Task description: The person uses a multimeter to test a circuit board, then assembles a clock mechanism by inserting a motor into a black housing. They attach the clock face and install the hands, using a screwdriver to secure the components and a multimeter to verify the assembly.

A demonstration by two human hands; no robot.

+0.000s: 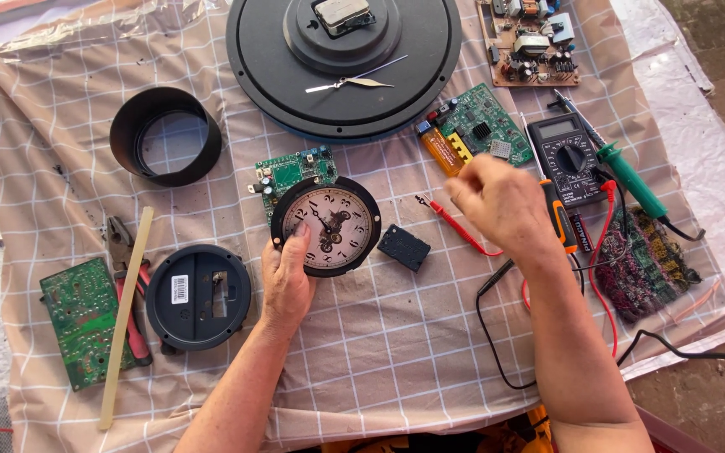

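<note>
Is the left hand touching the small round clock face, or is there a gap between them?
Touching. The head view shows the left hand with its thumb pressed on the lower left rim of the small round clock face.
</note>
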